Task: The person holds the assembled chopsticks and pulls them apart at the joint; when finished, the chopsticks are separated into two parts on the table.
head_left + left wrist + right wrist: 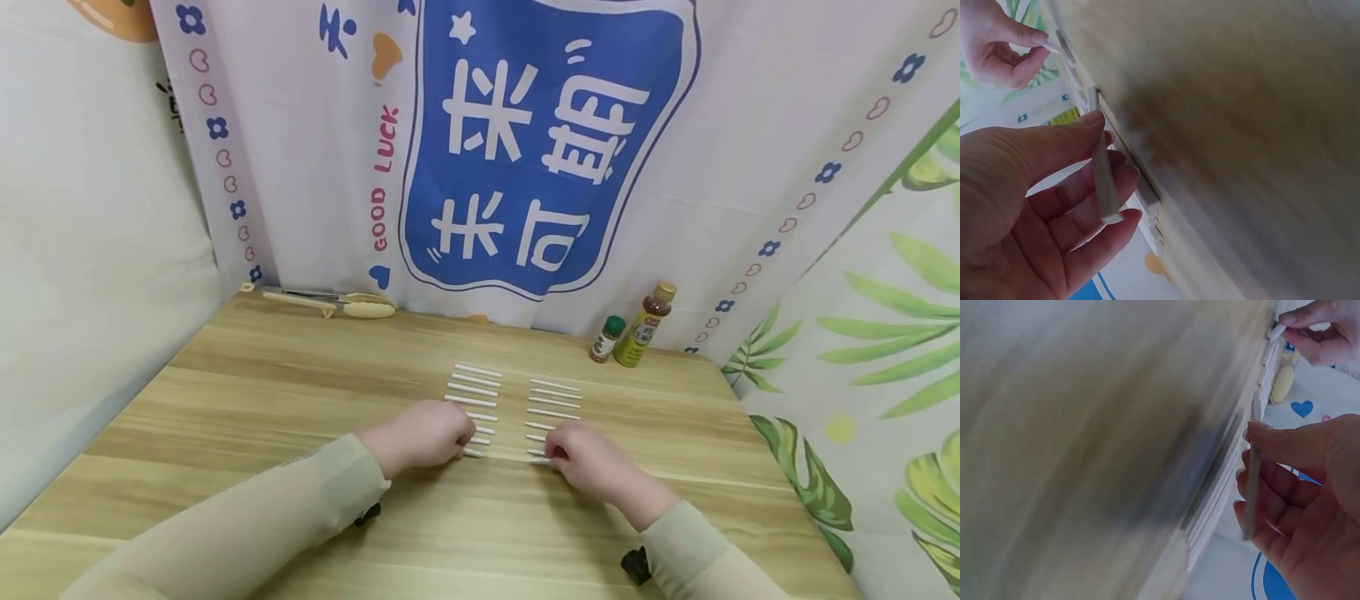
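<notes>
Two columns of slim white sticks lie on the wooden table, a left column [472, 402] and a right column [553, 412] with a gap between them. My left hand [427, 433] is at the near end of the left column. In the left wrist view its thumb and fingers pinch a square-edged white stick [1105, 181]. At the near end of the right column, my right hand [592, 458] pinches a thinner white stick [1252, 487] between thumb and fingers, close over the table. Both hands partly cover the nearest sticks in the head view.
Beige-tipped tongs [367, 306] lie along the table's back left edge. A small green-capped jar [606, 340] and a taller yellow-labelled bottle [643, 329] stand at the back right. A printed curtain [322, 167] hangs behind the wooden table [247, 392].
</notes>
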`<action>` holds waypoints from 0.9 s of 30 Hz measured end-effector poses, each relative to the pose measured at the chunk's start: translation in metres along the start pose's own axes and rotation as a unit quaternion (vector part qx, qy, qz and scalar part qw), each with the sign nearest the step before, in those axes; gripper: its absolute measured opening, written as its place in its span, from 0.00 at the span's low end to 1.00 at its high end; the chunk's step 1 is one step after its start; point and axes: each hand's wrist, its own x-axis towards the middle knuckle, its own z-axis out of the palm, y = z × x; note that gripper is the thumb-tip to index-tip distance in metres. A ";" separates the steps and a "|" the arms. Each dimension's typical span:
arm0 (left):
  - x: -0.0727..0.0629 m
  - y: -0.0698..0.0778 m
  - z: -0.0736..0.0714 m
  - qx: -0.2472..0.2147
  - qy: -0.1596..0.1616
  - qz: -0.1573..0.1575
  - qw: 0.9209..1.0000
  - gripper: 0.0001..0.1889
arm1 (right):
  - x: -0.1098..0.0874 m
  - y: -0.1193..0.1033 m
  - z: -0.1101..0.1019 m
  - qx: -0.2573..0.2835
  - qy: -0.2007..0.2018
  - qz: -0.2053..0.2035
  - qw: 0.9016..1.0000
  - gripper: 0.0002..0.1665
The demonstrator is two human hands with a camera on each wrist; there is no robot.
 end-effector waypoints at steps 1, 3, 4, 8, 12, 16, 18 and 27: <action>0.000 0.002 0.000 0.005 0.001 0.003 1.000 0.18 | 0.000 -0.001 0.002 -0.002 0.001 -0.003 1.000 0.10; 0.001 0.004 0.000 0.011 0.007 0.010 1.000 0.18 | 0.001 -0.003 0.005 -0.006 -0.001 -0.006 1.000 0.11; 0.001 0.005 0.000 0.012 0.008 0.011 1.000 0.18 | 0.002 -0.003 0.006 -0.008 -0.003 -0.005 1.000 0.11; 0.003 0.008 0.000 0.016 0.014 0.014 1.000 0.18 | 0.003 -0.003 0.009 -0.017 -0.006 0.001 1.000 0.12; 0.004 0.009 0.002 0.018 0.017 0.017 1.000 0.17 | 0.004 -0.004 0.009 -0.017 -0.009 0.008 1.000 0.12; 0.005 0.008 0.006 0.024 0.026 0.021 0.999 0.16 | 0.004 -0.004 0.009 -0.019 -0.007 0.009 1.000 0.13; 0.005 0.008 0.008 0.030 0.031 0.023 0.999 0.16 | 0.004 -0.004 0.011 -0.018 -0.004 0.005 1.000 0.13; 0.004 0.009 0.012 0.037 0.036 0.034 0.998 0.21 | -0.001 -0.006 0.020 -0.028 0.021 -0.008 0.999 0.15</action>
